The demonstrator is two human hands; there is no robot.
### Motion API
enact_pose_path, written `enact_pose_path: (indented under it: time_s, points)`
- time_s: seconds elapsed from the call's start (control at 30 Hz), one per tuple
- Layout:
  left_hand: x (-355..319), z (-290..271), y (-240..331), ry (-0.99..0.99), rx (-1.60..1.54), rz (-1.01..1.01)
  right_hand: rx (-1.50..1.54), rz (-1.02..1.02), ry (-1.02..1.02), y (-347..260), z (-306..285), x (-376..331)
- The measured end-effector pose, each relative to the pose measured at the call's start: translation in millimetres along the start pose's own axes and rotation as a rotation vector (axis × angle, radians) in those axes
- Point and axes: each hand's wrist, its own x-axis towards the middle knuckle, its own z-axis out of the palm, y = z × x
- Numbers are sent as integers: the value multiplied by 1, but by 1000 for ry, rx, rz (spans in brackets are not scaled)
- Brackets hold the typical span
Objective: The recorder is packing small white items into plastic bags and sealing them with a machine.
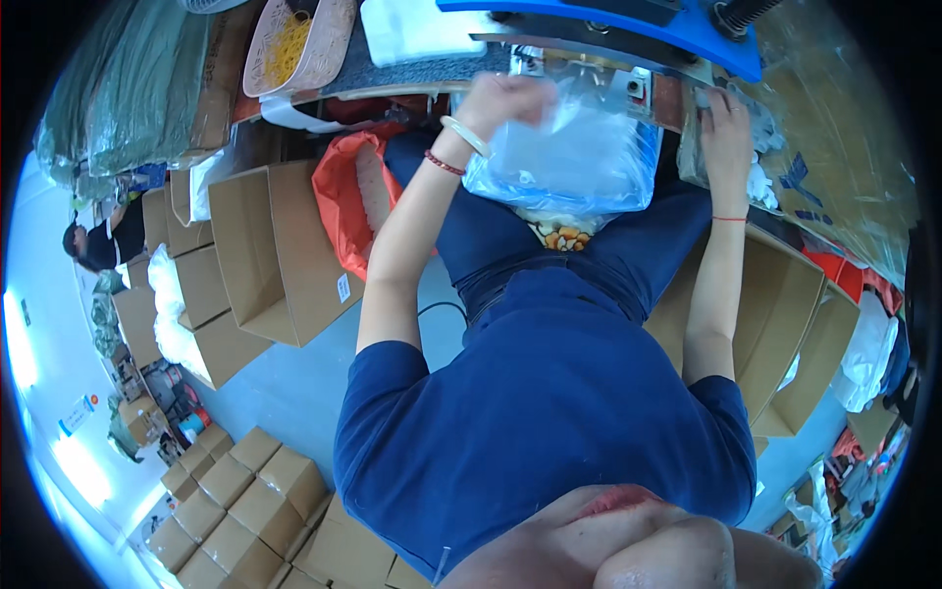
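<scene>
My left hand (502,101) grips the top edge of a clear plastic bag (579,162) and holds it up under the blue sealing machine (628,27). The bag hangs over my lap, and a packet with an orange flower print (561,236) peeks out below it. A pale bangle and a red string sit on that wrist. My right hand (726,123) rests with fingers spread on a pile of clear packets (760,182) at the machine's right side.
Open cardboard boxes (280,245) stand at my left, more at my right (785,314). An orange bag (343,201) leans beside my knee. A tray of yellow rubber bands (294,44) lies on the bench. Sealed cartons (245,491) are stacked on the floor. Another person (98,243) works far left.
</scene>
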Motion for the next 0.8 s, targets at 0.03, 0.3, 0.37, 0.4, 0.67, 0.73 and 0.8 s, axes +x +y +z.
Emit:
enact_pose_path:
  time_s: [0.03, 0.3, 0.37, 0.4, 0.67, 0.73, 0.8]
  points:
    - [7, -23, -17, 233, -48, 313, 35, 59, 14, -6, 0, 4]
    - [-26, -81, -62, 596, 1174, 706, 508, 475, 9, -18, -30, -15]
    - [-27, -81, -52, 706, 1037, 709, 722, 469, -13, -32, -43, -19]
    - [-39, -77, -42, 728, 1015, 633, 894, 422, 47, -54, -40, -21]
    - [-84, -11, 20, 446, 272, 399, 962, 180, -210, -158, -52, -3]
    - [-89, 0, 24, 407, 239, 347, 933, 36, -95, -167, -73, 21]
    - [-88, 12, 28, 315, 185, 310, 868, -36, -69, -166, -70, 24]
